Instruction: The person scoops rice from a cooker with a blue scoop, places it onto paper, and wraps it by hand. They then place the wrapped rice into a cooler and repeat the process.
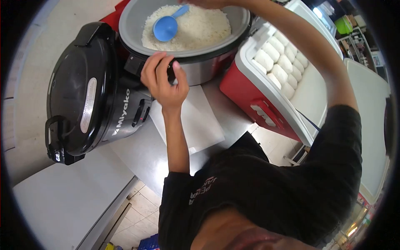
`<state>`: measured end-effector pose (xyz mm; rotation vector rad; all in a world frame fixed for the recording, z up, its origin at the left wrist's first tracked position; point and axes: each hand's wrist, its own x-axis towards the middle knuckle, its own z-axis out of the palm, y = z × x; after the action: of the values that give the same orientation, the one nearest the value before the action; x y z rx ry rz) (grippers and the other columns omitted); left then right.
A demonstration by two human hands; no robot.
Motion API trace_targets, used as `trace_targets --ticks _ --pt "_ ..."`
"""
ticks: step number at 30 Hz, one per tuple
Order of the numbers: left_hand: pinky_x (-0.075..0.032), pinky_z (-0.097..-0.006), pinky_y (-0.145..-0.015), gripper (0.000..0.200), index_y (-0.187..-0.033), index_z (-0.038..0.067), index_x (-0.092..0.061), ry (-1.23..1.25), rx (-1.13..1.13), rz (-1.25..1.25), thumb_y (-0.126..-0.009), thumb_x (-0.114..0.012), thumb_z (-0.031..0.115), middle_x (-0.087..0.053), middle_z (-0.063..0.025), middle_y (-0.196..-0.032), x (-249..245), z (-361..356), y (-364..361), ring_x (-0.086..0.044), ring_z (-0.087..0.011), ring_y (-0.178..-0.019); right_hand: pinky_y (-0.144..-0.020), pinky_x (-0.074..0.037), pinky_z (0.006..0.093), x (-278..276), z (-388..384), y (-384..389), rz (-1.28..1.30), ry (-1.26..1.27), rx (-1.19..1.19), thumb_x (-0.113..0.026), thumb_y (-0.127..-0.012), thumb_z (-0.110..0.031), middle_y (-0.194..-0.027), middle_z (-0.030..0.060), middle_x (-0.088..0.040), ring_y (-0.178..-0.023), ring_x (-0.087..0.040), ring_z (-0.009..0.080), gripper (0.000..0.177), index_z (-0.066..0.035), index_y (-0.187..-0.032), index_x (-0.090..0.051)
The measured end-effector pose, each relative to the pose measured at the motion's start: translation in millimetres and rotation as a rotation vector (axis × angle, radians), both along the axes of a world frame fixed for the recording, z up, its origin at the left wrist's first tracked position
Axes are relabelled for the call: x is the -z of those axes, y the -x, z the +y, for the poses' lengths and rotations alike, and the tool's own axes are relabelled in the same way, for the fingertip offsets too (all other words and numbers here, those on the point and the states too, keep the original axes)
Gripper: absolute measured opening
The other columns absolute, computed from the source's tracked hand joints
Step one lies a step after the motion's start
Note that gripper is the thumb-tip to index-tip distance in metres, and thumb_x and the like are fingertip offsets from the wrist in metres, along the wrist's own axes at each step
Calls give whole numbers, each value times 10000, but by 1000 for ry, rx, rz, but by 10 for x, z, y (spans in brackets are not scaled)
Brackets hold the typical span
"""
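Beneath our left fingers [160, 66] runs the steel counter [141, 154], the widest thing we see, stretching towards our body from them. Outward from those fingers, on their far side from the thumb, the black lid [83, 96] of the Miyako rice cooker [200, 68] stands swung open. The cooker's grey pot sits just beyond our left fingertips, and the cooked rice [200, 29] fills most of it. On the thumb side of the left fingers, just beside the cooker, stands a red cooler box [246, 89] with its top open, and rows of white wrapped portions [279, 62] lie inside. A white sheet [200, 121] lies flat on the counter directly below our left wrist. A blue scoop [166, 28] rests bowl-down in the rice, just past our left fingertips, its handle rising to meet our right hand [204, 3]. That hand is cut by the frame's top edge, so we cannot tell how its fingers are set. Our left hand [162, 81] has fingers curled and thumb closed, pinching the cooker's black side handle [133, 64] at the rim.
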<state>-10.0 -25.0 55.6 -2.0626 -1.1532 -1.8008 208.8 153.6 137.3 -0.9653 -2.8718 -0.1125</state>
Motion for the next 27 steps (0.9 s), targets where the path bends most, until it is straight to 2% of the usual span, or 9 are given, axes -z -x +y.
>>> trace_targets --ticks 7,12,14,16,18,21,24,25,27 --pt "-395 -296 -648 198 -817 91 -653 -102 -179 -40 -683 -575 -33 -630 -10 -842 326 171 1 -524 -193 -723 -805 -472 437 1169 1116 399 -124 44 -185 -605 -704 -82 -933 189 -627 -937 -587 363 236 -29 -928 -654" --pt "-366 -245 -672 232 -835 125 -721 -23 -200 3 -669 -626 -6 -671 46 -915 252 126 -14 -502 -117 -727 -792 -470 441 884 987 474 -131 226 -254 -618 -724 -160 -935 203 -624 -936 -591 358 267 -10 -945 -616" --pt "-360 -239 -682 224 -818 136 -727 -17 -238 -33 -655 -650 3 -675 68 -910 304 144 -40 -502 -106 -734 -780 -467 433 846 910 485 -225 274 39 -594 -755 -185 -949 189 -627 -935 -596 343 372 7 -1073 -563" --pt "-363 -239 -678 217 -815 135 -724 -41 -218 -29 -652 -654 9 -674 66 -903 298 144 -26 -504 -104 -735 -742 -479 440 1034 1240 158 -49 174 -215 -561 -797 -167 -928 196 -634 -872 -619 340 472 46 -1210 -477" --pt "-366 -236 -678 222 -817 134 -723 -22 -215 -42 -647 -653 10 -672 65 -898 296 118 -36 -512 -103 -745 -690 -496 435 998 1376 -128 -157 -409 -333 -524 -820 -160 -862 194 -645 -773 -638 332 496 67 -1256 -455" --pt "-375 -235 -679 167 -778 130 -698 -37 -183 -91 -649 -649 37 -665 61 -881 350 133 -25 -524 -113 -748 -612 -507 401 1134 1224 -321 -483 -893 -45 -508 -819 -161 -794 179 -648 -648 -636 289 513 93 -1260 -445" --pt "-381 -241 -678 133 -760 128 -683 -35 -191 -86 -652 -653 57 -660 55 -870 349 118 -23 -526 -120 -751 -526 -477 342 1255 927 -388 -427 -367 128 -514 -798 -170 -698 115 -612 -534 -566 212 556 94 -1280 -435" --pt "-381 -241 -678 133 -760 128 -683 -32 -195 -86 -652 -653 57 -660 55 -870 361 106 -13 -526 -120 -751 -450 -423 271 1146 756 -412 -380 -739 -192 -448 -878 -156 -613 39 -497 -448 -434 130 345 75 -1128 -502" --pt "-385 -245 -678 140 -760 129 -680 -41 -186 -129 -645 -654 54 -658 51 -857 373 119 -42 -524 -124 -761 -550 -484 329 964 541 -238 -424 -394 9 -473 -869 -121 -746 118 -569 -617 -552 220 362 52 -1187 -465"
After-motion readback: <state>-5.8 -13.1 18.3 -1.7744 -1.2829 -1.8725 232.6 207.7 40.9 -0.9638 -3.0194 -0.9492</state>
